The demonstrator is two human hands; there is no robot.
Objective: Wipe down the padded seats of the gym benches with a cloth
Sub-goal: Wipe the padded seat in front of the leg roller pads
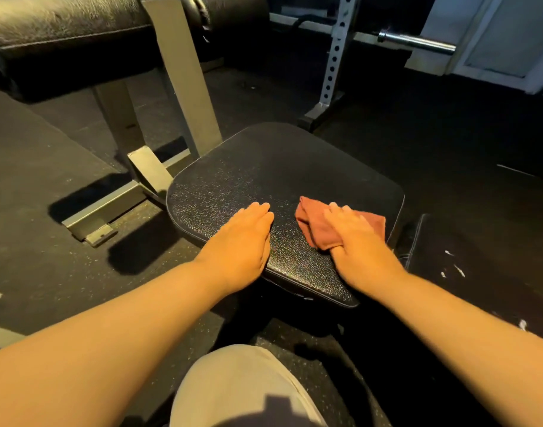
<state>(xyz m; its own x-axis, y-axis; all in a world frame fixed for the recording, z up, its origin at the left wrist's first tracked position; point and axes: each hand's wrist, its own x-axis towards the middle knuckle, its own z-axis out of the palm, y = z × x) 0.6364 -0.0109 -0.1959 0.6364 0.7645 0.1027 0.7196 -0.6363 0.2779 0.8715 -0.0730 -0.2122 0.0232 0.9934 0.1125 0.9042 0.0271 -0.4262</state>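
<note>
A black padded bench seat (273,171) with a pebbled surface fills the middle of the view. My left hand (242,241) lies flat on its near left part, fingers straight and together. My right hand (353,241) presses a reddish-brown cloth (313,220) onto the seat's near right part, fingers laid over it. The cloth sticks out to the left of and beyond my fingers. A second black pad (67,23) sits higher at the upper left.
A grey steel bench frame (184,84) rises left of the seat, with its foot bar (110,204) on the dark rubber floor. A white perforated rack upright (335,60) and a barbell end (418,43) stand behind. My knee (242,386) is below the seat.
</note>
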